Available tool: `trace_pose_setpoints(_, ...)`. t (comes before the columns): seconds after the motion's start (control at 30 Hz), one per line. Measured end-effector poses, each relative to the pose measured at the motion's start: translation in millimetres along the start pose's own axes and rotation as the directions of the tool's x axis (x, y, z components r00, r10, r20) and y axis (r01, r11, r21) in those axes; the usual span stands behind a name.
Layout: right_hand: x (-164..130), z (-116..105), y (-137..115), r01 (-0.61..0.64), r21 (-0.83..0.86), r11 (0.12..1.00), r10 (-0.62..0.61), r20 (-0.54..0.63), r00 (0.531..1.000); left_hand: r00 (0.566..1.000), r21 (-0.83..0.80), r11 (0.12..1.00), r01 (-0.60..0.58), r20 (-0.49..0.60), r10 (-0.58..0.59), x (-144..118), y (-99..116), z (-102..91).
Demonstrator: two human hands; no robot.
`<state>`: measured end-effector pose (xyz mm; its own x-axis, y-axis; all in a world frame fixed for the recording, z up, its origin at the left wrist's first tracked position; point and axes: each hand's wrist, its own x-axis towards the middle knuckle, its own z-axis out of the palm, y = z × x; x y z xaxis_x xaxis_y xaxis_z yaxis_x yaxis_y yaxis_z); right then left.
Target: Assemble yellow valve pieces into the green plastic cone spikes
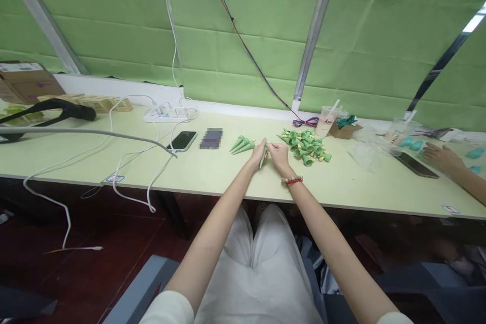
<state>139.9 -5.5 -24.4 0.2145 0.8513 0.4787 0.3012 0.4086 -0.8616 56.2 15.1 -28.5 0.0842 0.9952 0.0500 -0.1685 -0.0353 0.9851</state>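
Just above the front part of the table, my left hand (258,154) is closed around a slim green cone-shaped piece (263,157), its narrow end pointing down. My right hand (279,154) meets it at the top of the piece with its fingers pinched together; what lies between those fingertips is hidden. To the left of my hands lies a small group of similar green cones (242,146), tips toward me. On the right is a heap of green cones with yellow bits (306,146).
A phone (183,140) and a power strip (166,114) with white cables lie to the left. Behind the heap stand a drink cup (325,120) and a small cardboard box (345,129). Another person's hand (442,158) is at far right, near teal pieces and a dark phone (415,164).
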Motion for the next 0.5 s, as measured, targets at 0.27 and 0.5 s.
trace_pose_setpoints(0.27, 6.1, -2.1, 7.4, -0.073, -0.007, 0.997, 0.071, -0.155, 0.985, 0.988, -0.117, 0.993, 0.024, 0.154, -0.006, -7.0, 2.7, 3.0)
trace_pose_setpoints(0.5, 4.0, -2.5, 7.2, -0.001, -0.07, 0.998, -0.008, -0.123, 0.992, 0.98, -0.161, 0.986, 0.05, 0.197, -0.018, -7.8, 7.0, -2.9)
